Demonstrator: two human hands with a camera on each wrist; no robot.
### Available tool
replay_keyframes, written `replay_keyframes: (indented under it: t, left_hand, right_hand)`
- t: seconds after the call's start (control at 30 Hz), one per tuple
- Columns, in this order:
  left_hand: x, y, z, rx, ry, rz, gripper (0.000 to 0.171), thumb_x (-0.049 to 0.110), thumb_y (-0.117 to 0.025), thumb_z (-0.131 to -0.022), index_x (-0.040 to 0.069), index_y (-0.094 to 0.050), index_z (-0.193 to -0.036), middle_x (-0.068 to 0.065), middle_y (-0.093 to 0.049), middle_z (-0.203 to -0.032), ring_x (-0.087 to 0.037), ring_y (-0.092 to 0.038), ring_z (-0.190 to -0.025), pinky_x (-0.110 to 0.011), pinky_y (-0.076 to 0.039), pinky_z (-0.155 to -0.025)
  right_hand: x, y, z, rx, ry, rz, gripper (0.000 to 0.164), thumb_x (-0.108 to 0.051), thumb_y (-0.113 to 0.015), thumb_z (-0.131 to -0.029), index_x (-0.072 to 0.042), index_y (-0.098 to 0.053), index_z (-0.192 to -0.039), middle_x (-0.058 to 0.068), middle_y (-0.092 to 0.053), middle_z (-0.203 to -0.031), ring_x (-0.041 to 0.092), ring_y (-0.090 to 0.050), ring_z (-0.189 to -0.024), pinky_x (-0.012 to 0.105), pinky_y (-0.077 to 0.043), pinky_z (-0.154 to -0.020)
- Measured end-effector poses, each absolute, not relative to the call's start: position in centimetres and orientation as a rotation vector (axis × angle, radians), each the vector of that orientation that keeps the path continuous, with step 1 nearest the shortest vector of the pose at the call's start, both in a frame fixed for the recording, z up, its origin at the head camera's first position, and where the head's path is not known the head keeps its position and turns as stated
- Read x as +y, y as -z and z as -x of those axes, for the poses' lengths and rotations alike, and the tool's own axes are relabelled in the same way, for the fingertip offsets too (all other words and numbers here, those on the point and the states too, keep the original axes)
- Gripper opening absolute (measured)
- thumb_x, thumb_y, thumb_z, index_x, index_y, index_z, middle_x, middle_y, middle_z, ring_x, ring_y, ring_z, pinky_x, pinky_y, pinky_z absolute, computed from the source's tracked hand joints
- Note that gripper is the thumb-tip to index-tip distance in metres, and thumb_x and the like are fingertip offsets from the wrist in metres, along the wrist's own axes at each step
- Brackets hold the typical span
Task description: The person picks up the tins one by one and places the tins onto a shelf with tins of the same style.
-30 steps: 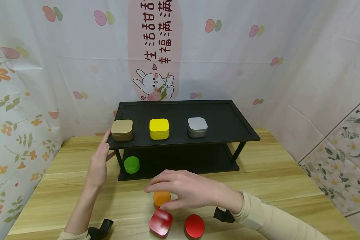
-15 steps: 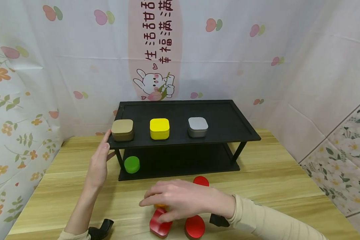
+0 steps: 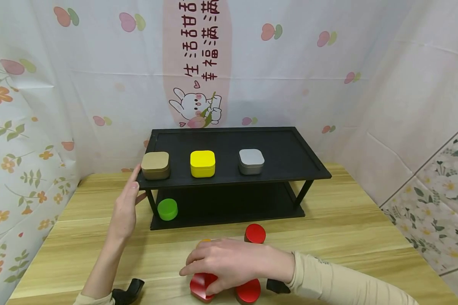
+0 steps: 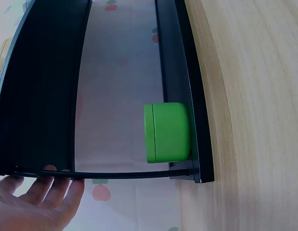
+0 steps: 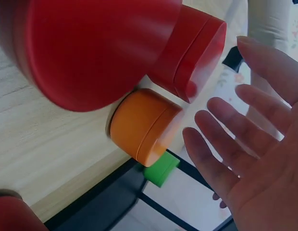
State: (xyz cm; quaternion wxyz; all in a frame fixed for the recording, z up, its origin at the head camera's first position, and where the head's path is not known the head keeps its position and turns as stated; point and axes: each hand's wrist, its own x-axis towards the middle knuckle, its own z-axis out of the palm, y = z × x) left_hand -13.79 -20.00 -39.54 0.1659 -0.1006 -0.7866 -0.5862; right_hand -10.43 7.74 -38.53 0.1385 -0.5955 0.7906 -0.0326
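My left hand [image 3: 124,208] holds the left edge of the upper tier of a black two-tier shelf [image 3: 278,144], its fingertips against the side bar [image 4: 125,175] in the left wrist view. My right hand [image 3: 233,260] is over the table with fingers spread and nothing in them. Below it lie a rounded-square red tin [image 3: 202,281] and a round red tin [image 3: 249,291], partly covered in the head view. An orange tin [image 5: 144,127] is mostly hidden behind the hand in the head view. Another round red tin [image 3: 255,234] sits beyond the right wrist.
On the upper tier, a beige tin [image 3: 155,165], a yellow tin [image 3: 202,164] and a grey tin [image 3: 251,162] stand in a row. A green tin [image 3: 168,209] is on the lower tier's left end. Patterned cloth [image 3: 290,93] hangs behind.
My right hand has moved nearer to me, from above the orange tin to over the red tins. The far red tin has come into view. My left hand has stayed put.
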Motion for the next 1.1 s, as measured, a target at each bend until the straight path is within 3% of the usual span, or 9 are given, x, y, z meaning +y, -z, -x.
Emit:
replay_keyframes:
  t: [0.23, 0.47, 0.73, 1.1]
  left_hand:
    - [-20.06, 39.59, 13.81, -2.243, 1.663, 0.281, 0.054, 0.037, -0.022, -0.114, 0.022, -0.023, -0.165, 0.0, -0.024, -0.172, -0.006, -0.031, -0.151, -0.002, -0.042, -0.098]
    - [-20.03, 39.58, 13.8, -2.238, 1.661, 0.285, 0.053, 0.036, -0.023, -0.114, 0.024, -0.024, -0.165, 0.001, -0.024, -0.172, -0.001, -0.032, -0.149, -0.002, -0.042, -0.098]
    - [-19.97, 39.49, 13.78, -2.242, 1.661, 0.279, 0.055, 0.037, -0.023, -0.114, 0.018, -0.023, -0.165, 0.001, -0.024, -0.172, -0.02, -0.029, -0.156, -0.002, -0.042, -0.098]
    - [-19.99, 39.56, 13.75, -2.246, 1.659, 0.277, 0.054, 0.037, -0.022, -0.114, 0.021, -0.023, -0.165, 0.002, -0.024, -0.172, -0.014, -0.031, -0.154, -0.002, -0.042, -0.098]
  right_hand:
    - [7.43, 38.75, 10.33, 2.274, 0.015, 1.738, 0.057, -0.042, -0.076, -0.093, -0.032, -0.058, -0.146, -0.014, -0.061, -0.14, 0.002, -0.054, -0.124, 0.011, -0.046, -0.096]
    - [7.26, 38.8, 10.28, 2.266, -0.027, 1.741, 0.054, -0.039, -0.076, -0.093, -0.031, -0.06, -0.144, -0.013, -0.062, -0.138, 0.001, -0.054, -0.122, 0.01, -0.045, -0.091]
    - [7.42, 38.93, 10.21, 2.256, -0.03, 1.759, 0.052, -0.039, -0.076, -0.094, -0.031, -0.061, -0.143, -0.013, -0.063, -0.137, 0.001, -0.055, -0.121, 0.007, -0.045, -0.09]
    - [7.4, 39.17, 10.25, 2.245, -0.07, 1.813, 0.055, -0.029, -0.084, -0.087, -0.029, -0.064, -0.138, -0.013, -0.065, -0.132, 0.001, -0.056, -0.118, 0.008, -0.043, -0.098]
